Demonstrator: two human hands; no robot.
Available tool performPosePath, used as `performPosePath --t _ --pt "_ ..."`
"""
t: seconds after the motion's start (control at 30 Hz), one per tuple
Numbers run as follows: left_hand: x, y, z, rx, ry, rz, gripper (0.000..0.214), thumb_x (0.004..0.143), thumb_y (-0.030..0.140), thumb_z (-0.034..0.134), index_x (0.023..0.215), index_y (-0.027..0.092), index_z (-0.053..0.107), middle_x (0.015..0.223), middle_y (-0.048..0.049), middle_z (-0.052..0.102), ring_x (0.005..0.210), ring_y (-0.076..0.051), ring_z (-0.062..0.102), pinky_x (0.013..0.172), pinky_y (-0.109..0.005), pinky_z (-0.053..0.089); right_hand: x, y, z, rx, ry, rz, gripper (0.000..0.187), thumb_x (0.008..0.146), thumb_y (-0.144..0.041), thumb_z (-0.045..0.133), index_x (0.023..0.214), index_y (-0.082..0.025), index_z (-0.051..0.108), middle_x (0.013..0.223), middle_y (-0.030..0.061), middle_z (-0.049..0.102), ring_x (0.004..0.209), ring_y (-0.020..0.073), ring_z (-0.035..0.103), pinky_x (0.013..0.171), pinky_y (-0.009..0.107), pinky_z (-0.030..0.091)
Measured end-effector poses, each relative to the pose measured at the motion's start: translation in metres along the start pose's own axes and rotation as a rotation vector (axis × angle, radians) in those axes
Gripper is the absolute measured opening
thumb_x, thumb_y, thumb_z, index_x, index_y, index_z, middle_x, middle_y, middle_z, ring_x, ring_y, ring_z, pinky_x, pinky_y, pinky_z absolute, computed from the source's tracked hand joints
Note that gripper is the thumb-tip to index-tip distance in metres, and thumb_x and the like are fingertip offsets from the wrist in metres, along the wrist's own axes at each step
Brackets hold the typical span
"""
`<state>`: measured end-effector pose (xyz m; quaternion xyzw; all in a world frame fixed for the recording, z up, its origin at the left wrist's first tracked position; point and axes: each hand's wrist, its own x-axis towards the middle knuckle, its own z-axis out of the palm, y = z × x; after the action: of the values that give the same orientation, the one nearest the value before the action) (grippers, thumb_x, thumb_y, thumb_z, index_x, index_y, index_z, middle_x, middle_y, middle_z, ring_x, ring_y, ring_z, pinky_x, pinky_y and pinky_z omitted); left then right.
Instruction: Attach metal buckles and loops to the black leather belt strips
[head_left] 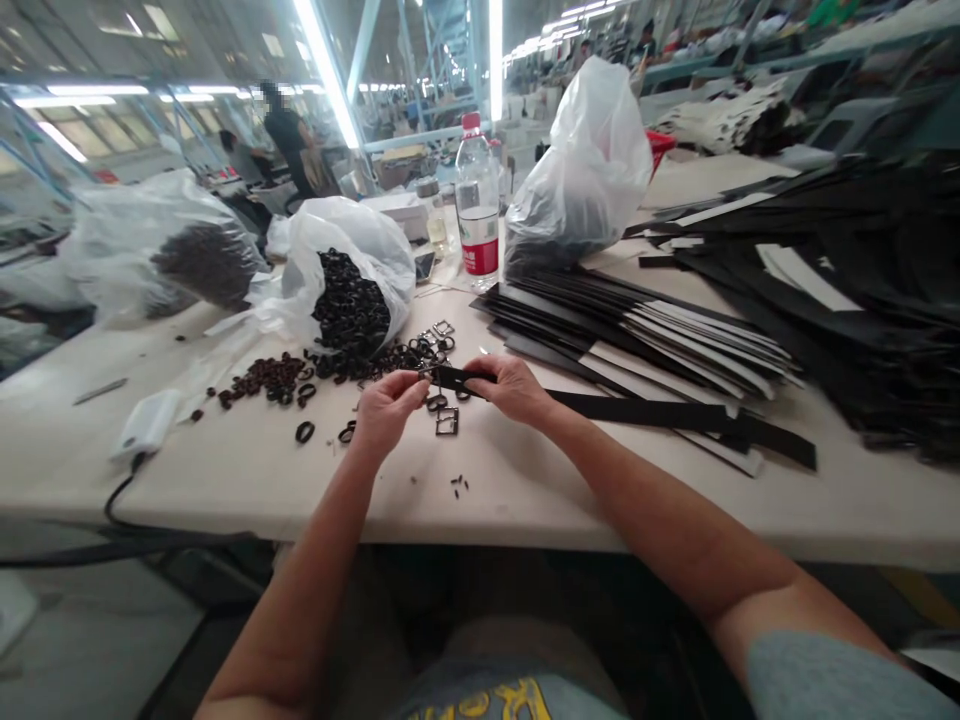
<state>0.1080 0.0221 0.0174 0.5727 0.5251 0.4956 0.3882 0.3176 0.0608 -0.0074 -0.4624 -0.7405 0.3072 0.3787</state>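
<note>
My right hand [514, 388] pinches a long black belt strap [637, 410] near its end, and the strap trails off to the right across the table. My left hand [386, 405] is closed on a small metal buckle [429, 370] at the strap's end, mostly hidden by the fingers. Just below the hands lies a loose square buckle [447, 421]. More buckles [442, 328] are scattered behind my fingers, beside black belt loops [304, 432]. A few tiny dark pieces [459, 487] rest near the table's front edge.
An open plastic bag [397, 265] spills black loops beside a brown heap [259, 378]. Stacked straps [637, 325] and a larger strap pile [862, 300] fill the right. Behind stand a water bottle [478, 215] and another bag [581, 170]. A white power adapter [146, 425] lies left.
</note>
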Motion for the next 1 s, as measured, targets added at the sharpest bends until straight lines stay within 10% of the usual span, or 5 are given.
performPosePath --t 0.57,1.0 --pt "-0.008 -0.004 -0.013 -0.134 0.037 -0.068 0.037 0.066 0.046 0.078 0.087 0.017 0.07 0.075 -0.0008 0.066 0.065 -0.011 0.058 0.062 -0.024 0.048 -0.006 -0.013 0.001 0.627 -0.34 0.062 0.027 0.07 -0.033 0.071 0.089 -0.014 0.068 0.075 -0.0017 0.063 0.066 0.0103 0.052 0.062 0.024 0.039" --pt "-0.018 -0.019 0.008 -0.374 -0.102 -0.255 0.031 0.055 0.035 0.084 0.077 0.017 0.072 0.069 0.0005 0.066 0.058 -0.008 0.051 0.057 -0.021 0.044 -0.013 -0.02 0.003 0.578 -0.484 0.006 0.021 0.074 -0.028 0.068 0.091 -0.015 0.066 0.082 -0.0001 0.067 0.074 0.0126 0.059 0.068 0.024 0.044"
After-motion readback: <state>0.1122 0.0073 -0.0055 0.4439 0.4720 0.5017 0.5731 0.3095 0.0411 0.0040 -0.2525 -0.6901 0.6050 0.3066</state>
